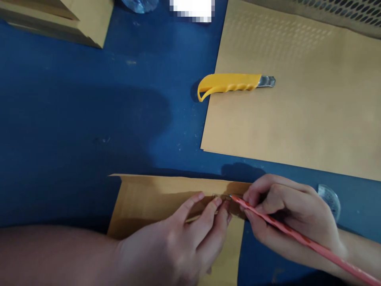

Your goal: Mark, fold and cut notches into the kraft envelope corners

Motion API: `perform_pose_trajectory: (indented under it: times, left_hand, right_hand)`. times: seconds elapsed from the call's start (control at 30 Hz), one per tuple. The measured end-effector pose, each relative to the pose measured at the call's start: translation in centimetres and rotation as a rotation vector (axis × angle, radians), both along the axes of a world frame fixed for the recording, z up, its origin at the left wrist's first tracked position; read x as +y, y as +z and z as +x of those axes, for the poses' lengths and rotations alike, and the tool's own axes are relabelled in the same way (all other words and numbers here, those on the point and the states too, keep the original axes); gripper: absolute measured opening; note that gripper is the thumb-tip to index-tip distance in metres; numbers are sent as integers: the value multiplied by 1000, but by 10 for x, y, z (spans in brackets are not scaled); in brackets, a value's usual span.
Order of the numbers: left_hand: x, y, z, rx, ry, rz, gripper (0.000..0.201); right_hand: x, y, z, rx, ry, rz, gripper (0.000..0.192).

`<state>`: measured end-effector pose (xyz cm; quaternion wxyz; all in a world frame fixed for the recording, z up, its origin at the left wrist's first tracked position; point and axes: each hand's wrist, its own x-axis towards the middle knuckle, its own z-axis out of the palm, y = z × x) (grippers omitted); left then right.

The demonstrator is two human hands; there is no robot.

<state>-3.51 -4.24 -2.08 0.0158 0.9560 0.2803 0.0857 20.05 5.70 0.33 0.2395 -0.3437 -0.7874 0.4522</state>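
Surface: blue desk (74, 131) carries everything we see, with a large tan cardboard sheet (297, 111) lying at the upper right.
Left hand (178, 242): we press its fingers flat on the small tan cardboard piece (143, 202) near us; the grip is spread, clasping nothing.
Right hand (285, 214): our grip is closed around a thin red pencil (297, 236), tip at the piece's upper edge.
Progress: we judge marking is under way; no drawn line or cut shows.
Knife: yellow utility knife (232, 83) lies untouched across the large sheet's edge.
Containers: a clear plastic bottle (139, 4) shows partly at the top; contents cannot be told.
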Motion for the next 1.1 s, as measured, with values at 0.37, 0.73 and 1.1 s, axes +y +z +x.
perform_pose_trajectory:
  times: [0.37, 0.73, 1.1]
  left_hand:
    - [0, -6, 0, -15, -73, -74, 66]
    - [4, -3, 0, -31, -70, -141, 55]
    - [1, -8, -1, -34, -81, -157, 53]
  right_hand:
    - [-3, -6, 17, 347, -223, -528, 23]
    - [-2, -3, 16, 316, -205, -487, 22]
    - [3, -4, 15, 203, 49, -140, 24]
